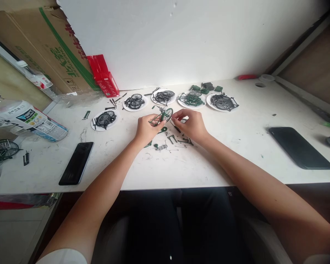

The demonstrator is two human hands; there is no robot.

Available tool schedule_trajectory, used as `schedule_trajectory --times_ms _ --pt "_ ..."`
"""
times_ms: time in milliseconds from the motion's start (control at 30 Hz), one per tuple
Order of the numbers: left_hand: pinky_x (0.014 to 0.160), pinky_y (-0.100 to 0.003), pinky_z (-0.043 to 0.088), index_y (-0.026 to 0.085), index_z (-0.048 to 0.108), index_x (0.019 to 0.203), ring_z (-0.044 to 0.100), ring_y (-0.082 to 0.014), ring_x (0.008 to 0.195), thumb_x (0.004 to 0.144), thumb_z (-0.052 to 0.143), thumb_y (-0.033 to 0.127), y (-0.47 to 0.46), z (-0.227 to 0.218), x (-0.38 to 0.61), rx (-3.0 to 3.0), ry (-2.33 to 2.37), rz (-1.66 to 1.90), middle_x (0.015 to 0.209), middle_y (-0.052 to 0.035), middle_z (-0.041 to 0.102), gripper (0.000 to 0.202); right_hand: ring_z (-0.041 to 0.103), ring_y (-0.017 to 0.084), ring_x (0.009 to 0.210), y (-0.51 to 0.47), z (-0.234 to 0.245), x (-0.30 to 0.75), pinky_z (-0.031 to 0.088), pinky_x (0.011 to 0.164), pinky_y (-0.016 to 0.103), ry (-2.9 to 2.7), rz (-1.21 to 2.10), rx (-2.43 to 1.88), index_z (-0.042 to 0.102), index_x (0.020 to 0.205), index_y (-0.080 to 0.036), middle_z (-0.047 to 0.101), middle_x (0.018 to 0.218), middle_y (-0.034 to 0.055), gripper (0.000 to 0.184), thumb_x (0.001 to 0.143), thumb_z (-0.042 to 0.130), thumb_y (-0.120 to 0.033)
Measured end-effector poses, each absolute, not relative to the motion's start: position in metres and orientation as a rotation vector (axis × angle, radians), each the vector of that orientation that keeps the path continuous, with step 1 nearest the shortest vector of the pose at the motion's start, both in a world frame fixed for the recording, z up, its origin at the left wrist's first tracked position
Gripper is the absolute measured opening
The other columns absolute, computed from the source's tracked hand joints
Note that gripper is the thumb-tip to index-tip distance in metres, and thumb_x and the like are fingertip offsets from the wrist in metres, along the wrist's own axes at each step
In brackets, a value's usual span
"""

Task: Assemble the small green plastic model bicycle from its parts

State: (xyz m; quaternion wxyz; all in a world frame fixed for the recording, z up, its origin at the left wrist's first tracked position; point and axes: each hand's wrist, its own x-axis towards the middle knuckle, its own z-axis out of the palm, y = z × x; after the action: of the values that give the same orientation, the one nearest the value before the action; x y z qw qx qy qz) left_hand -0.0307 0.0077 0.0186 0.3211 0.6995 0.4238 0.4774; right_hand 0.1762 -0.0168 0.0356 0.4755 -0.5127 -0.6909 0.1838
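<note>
A small green model bicycle frame with one wheel (164,115) is held just above the white table (236,154) at its middle. My left hand (146,129) pinches the frame from the left. My right hand (191,124) is closed, its fingertips at the wheel end of the model on the right. Loose green and black model parts (172,141) lie on the table under and between my hands.
Several white discs with wheels and parts (134,102) stand in a row behind my hands. A black phone (76,163) lies at the left, a second black phone (299,147) at the right. Cardboard box (52,47), red pack (104,75) and plastic bottle (27,119) occupy the left.
</note>
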Motion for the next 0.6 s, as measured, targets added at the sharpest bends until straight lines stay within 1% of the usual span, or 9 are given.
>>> schedule_trajectory --times_ms 300,400,600 --pt "0.069 -0.028 0.055 0.018 0.082 0.09 0.07 -0.0189 0.075 0.085 0.082 0.037 0.0069 0.0193 -0.0307 1.842 1.118 1.272 0.089 -0.0069 0.081 0.02 0.074 0.024 0.08 -0.0172 0.036 0.1759 0.063 0.076 0.039 -1.7 0.476 -1.227 0.08 0.092 -0.02 0.081 0.092 0.0087 0.015 0.091 0.076 -0.035" --pt "0.068 -0.027 0.054 0.018 0.082 0.089 0.069 -0.0185 0.073 0.085 0.082 0.039 0.0072 0.0185 -0.0306 1.838 1.117 1.268 0.088 -0.0066 0.08 0.021 0.073 0.023 0.079 -0.0173 0.0364 0.1756 0.063 0.077 0.039 -1.707 0.482 -1.233 0.08 0.092 -0.019 0.081 0.091 0.0086 0.015 0.091 0.075 -0.033" --pt "0.07 -0.028 0.056 0.018 0.082 0.09 0.071 -0.019 0.075 0.086 0.081 0.038 0.0085 0.0172 -0.0314 1.845 1.11 1.268 0.089 -0.0074 0.081 0.021 0.072 0.022 0.078 -0.0174 0.0366 0.1757 0.062 0.075 0.038 -1.719 0.498 -1.221 0.079 0.09 -0.019 0.081 0.092 0.0087 0.013 0.091 0.075 -0.032"
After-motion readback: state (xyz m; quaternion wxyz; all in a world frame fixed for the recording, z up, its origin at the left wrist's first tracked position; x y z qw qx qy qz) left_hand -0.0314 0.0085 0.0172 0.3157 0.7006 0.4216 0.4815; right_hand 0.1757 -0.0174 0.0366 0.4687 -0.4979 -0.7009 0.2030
